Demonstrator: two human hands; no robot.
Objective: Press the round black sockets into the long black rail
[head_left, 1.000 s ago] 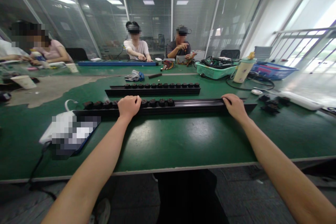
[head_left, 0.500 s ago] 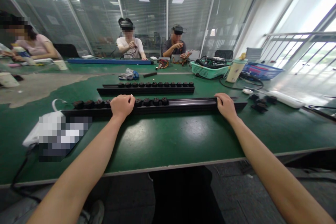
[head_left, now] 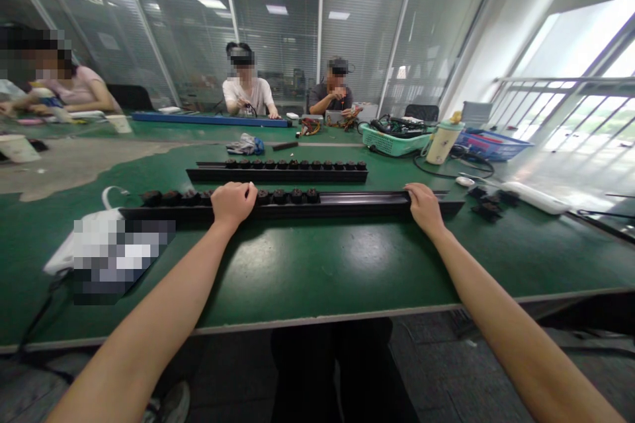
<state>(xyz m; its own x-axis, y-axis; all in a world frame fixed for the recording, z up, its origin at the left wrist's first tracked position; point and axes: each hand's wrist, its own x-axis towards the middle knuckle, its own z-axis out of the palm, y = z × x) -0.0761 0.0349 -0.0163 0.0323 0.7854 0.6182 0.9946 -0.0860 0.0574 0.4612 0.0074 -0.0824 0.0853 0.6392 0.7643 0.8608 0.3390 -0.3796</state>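
A long black channel rail [head_left: 357,210] lies across the green table in front of me, with several black round modules [head_left: 296,195] seated in its left and middle part. The channel's right stretch shows bare, shiny metal. My left hand [head_left: 232,202] is closed over the rail among the modules, covering some of them. Near the right end, my right hand [head_left: 423,203] grips the rail, fingers bent over its far edge; the fingertips are partly hidden. Behind it lies a shorter black rail [head_left: 278,176] with a row of similar modules.
Loose black modules [head_left: 489,203] lie at right beside a white power strip [head_left: 536,198]. A green basket [head_left: 394,140], a cream tumbler [head_left: 445,142] and a blue basket [head_left: 496,145] stand farther back. A white box with a cable [head_left: 82,244] sits left. Co-workers sit across the table.
The view has tilted slightly, so the table appears a little lower. Both my hands keep their places on the rail. A co-worker opposite has lowered a raised hand.
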